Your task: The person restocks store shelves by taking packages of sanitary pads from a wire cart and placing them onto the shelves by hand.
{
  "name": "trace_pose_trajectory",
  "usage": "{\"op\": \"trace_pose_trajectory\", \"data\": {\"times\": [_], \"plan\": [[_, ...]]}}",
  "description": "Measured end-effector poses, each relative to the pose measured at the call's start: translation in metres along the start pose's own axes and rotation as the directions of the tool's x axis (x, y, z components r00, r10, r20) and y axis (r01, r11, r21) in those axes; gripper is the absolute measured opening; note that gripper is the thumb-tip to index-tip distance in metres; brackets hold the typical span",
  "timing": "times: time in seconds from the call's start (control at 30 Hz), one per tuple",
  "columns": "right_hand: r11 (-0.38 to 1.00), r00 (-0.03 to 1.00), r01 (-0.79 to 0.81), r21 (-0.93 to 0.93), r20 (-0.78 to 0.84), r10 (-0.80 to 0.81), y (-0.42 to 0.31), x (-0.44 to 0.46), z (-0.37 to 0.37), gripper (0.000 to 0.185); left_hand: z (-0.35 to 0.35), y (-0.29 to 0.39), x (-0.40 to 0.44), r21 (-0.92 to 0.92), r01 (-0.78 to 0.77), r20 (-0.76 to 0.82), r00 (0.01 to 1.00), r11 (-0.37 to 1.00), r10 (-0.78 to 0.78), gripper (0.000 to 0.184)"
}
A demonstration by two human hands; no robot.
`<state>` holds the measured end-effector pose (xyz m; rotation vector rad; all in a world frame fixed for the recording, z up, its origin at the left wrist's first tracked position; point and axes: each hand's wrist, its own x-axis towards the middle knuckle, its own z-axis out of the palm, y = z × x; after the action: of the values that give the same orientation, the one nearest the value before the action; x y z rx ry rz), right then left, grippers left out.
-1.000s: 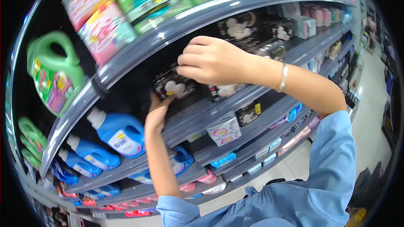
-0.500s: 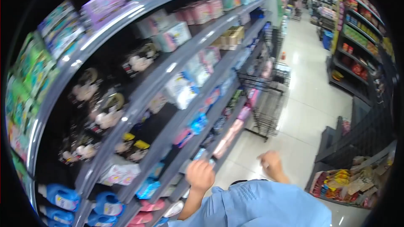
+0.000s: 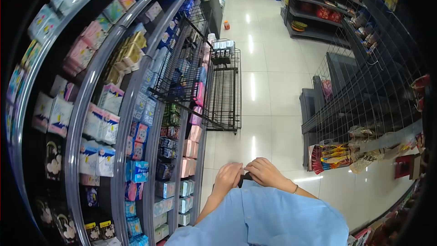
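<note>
My left hand (image 3: 229,176) and my right hand (image 3: 267,173) are close together in front of the light blue shirt (image 3: 268,212), their fingertips almost meeting. Both hands have curled fingers pressed together. Whatever may be pinched between them is too small or hidden to name. A dark patch (image 3: 246,177) shows just below and between the fingers. Nearest to my left hand, on the shelf side, stand several pale pink packs (image 3: 190,149) and small light boxes (image 3: 185,202).
Shelves (image 3: 119,155) of packaged goods line the left side. A black wire rack (image 3: 224,95) stands ahead beside them. On the right are a wire mesh panel (image 3: 364,105) with hanging snack packs (image 3: 336,156) and dark shelving (image 3: 314,13). An orange-capped jar (image 3: 226,25) sits on the tiled floor (image 3: 266,95).
The view has swung right and toward the aisle, so the shelves slid leftward. My hands, apart before, have come together in front of the shirt.
</note>
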<state>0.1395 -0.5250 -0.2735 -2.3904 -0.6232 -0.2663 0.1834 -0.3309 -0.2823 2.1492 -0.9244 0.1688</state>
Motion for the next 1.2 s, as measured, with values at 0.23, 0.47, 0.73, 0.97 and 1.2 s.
{"op": "trace_pose_trajectory", "data": {"times": [0.23,0.47,0.73,0.97,1.2], "plan": [[0.979,0.979,-0.197,0.06,0.072,0.193,0.073,0.028,0.019,0.042,0.02,-0.076,0.088,0.038,0.054,0.014,0.998,0.998,-0.054,0.02],[0.973,0.964,-0.225,-0.047,0.131,0.23,0.182,0.12,-0.026,0.035,-0.015,-0.169,0.227,0.256,0.145,-0.23,0.969,0.956,-0.086,0.032],[0.923,0.932,-0.36,-0.137,-0.092,0.35,0.273,0.22,-0.081,0.035,-0.004,-0.259,0.289,0.392,0.608,-0.222,0.791,0.69,-0.57,0.069],[0.875,0.915,-0.369,-0.314,0.045,0.402,0.412,0.283,-0.085,0.038,0.016,-0.291,0.344,0.249,0.731,-0.455,0.668,0.636,-0.589,0.062],[0.909,0.907,-0.163,-0.384,0.305,0.291,0.625,0.445,-0.039,0.041,0.039,-0.371,0.411,0.301,0.927,-0.726,0.375,0.223,-0.577,0.055]]}}
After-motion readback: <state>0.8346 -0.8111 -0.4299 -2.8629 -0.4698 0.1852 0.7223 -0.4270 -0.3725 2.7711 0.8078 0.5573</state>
